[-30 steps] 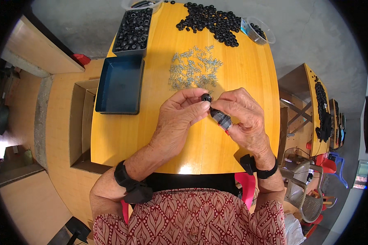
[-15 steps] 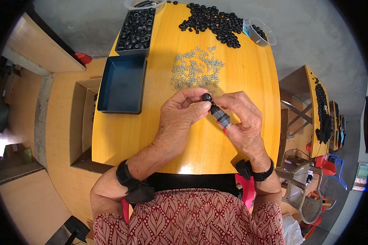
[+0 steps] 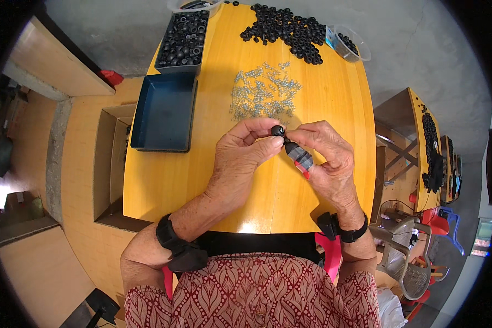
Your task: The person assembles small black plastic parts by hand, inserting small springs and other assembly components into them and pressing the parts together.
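Grey wall (image 3: 410, 60) behind a glossy yellow table (image 3: 333, 98), grey chair (image 3: 414, 277) off right

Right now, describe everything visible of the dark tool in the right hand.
The dark tool looks like plastic: black, with a greyer section and red at its near end. It slants in the right hand over the yellow table, tapered end toward the small black piece in the left hand; whether they touch is unclear.

The shirt (image 3: 257, 290) is dark red and beige, patterned with pointed leaves and rows of small dots, with 2 short sleeves. Beyond the shirt, 2 black bands, 1 on each forearm (image 3: 170, 234) (image 3: 354, 235), carry boxy black units (image 3: 189, 259). Both hands (image 3: 243, 158) (image 3: 332, 158) are bare.
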Demonstrator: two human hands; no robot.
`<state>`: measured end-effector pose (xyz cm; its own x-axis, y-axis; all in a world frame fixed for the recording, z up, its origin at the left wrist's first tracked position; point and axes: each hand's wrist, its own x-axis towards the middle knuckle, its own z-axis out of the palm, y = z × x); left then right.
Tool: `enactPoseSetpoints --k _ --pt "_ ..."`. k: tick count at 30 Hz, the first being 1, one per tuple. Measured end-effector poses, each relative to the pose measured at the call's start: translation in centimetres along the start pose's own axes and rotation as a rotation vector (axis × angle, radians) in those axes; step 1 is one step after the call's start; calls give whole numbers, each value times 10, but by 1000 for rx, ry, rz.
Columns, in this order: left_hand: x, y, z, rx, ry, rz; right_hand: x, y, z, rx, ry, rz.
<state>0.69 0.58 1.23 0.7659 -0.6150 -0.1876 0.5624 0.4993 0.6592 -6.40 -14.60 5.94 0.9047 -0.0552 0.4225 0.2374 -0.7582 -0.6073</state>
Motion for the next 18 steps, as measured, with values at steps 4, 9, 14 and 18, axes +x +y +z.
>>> enactPoseSetpoints --k 4,9,14,18 --pt "-1 0 1 -13 -17 -42 2 4 -4 -3 -18 -42" --pt "-1 -1 -1 -53 -63 -112 3 1 -7 -52 -27 -97" --pt "-3 2 1 -64 -96 -166 2 0 -12 -2 10 -66" --pt "-2 -2 1 -25 -127 -109 2 6 -12 62 29 -55"
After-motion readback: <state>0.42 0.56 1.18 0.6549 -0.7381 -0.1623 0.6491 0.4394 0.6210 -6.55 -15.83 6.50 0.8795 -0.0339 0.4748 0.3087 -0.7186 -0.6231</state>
